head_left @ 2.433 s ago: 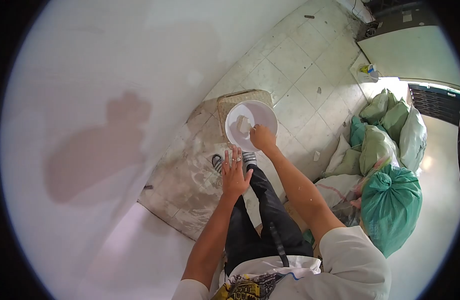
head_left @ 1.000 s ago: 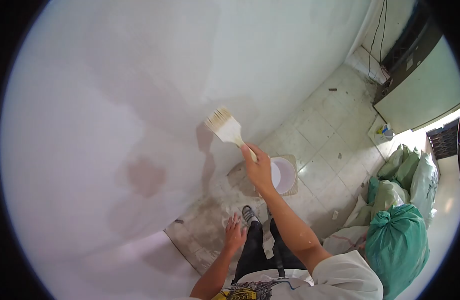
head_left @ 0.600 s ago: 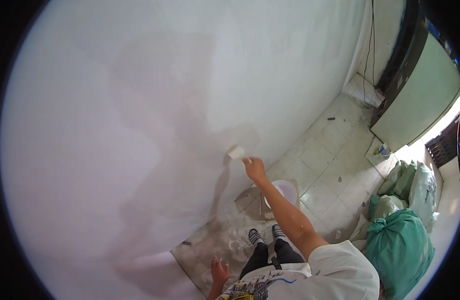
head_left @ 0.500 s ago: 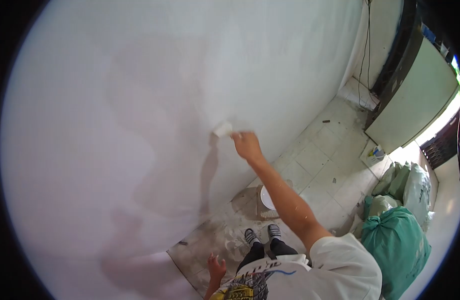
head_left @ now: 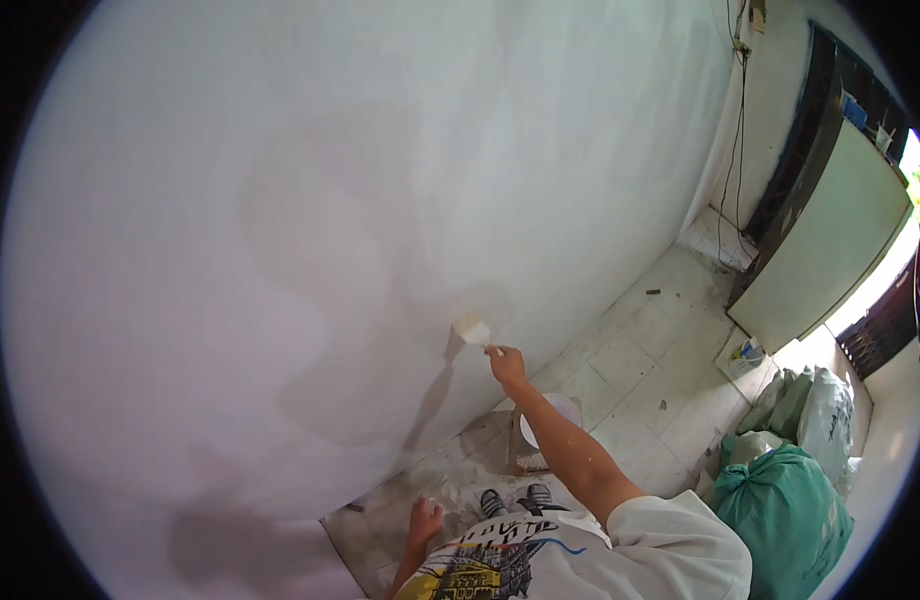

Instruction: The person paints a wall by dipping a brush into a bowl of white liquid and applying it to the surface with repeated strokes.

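My right hand is closed round the handle of a wide, pale brush, whose head lies at the white wall. The brush casts a shadow down the wall to its left. My left hand hangs low near my body, above the tiled floor, with its fingers curled; whether anything is in it cannot be made out. Partly behind my right forearm, a white round bucket stands on the floor by the wall.
Green and pale sacks are piled at the lower right. A large greenish panel leans at the right, with a small white container by its foot. Cables hang in the far corner. Tiled floor runs beside the wall.
My right hand and the brush have moved down and slightly right along the wall. The fingers of my left hand, spread before, have curled in. The whole view has shifted a little.
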Action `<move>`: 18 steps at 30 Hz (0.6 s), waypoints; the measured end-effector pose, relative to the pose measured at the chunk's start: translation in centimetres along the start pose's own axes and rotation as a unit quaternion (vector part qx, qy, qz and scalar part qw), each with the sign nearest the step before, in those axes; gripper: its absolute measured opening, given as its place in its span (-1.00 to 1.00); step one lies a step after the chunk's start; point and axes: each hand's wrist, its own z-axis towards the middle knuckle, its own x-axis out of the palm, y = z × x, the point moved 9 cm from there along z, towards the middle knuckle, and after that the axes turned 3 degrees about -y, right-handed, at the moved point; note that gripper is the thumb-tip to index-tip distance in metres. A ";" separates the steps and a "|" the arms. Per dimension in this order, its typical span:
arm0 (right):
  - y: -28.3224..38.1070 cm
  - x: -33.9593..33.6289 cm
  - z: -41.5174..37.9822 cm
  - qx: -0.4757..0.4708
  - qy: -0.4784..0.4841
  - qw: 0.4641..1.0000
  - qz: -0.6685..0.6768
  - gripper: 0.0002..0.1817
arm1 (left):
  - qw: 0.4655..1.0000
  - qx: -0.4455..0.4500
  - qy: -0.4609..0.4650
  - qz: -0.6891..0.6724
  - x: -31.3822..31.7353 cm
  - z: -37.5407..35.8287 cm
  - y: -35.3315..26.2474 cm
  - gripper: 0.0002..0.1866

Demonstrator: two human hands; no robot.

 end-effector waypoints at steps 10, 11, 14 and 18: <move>35.8 -11.9 -1.6 -0.201 0.027 0.970 0.132 -0.58 | 0.998 0.024 -0.024 -0.046 -0.7 3.5 -0.3 -0.64; 37.1 -12.5 -2.2 -0.174 0.040 0.972 0.152 -0.58 | 0.998 0.028 -0.026 -0.041 -0.3 3.5 -0.1 -0.65; 33.5 -9.9 -1.2 -0.204 -0.007 0.967 0.153 -0.57 | 0.999 0.030 -0.027 -0.037 0.3 4.0 0.3 -0.66; 17.4 -3.3 -1.8 -0.176 -0.033 0.979 0.094 -0.60 | 0.998 0.028 -0.017 -0.049 0.9 5.4 2.4 -0.63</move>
